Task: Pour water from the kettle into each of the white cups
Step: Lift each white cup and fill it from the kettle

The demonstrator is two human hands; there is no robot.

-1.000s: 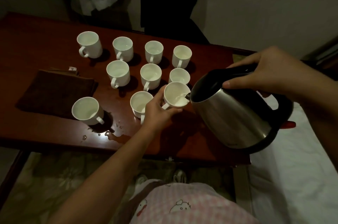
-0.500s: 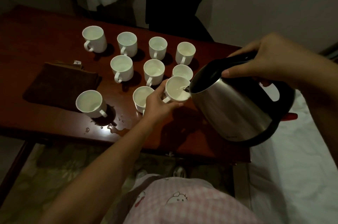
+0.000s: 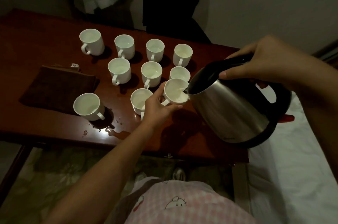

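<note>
Little had changed: the kettle (image 3: 236,106) stayed tipped, right hand (image 3: 259,64) clasping its handle. The left hand (image 3: 157,106) still gripped the cup (image 3: 175,92) near the table's (image 3: 192,143) front edge. This pour seemed unfinished.

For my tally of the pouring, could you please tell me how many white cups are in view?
10. Four in the back row, three in the middle, two in front, one held in the left hand at the steel kettle's spout.
</note>
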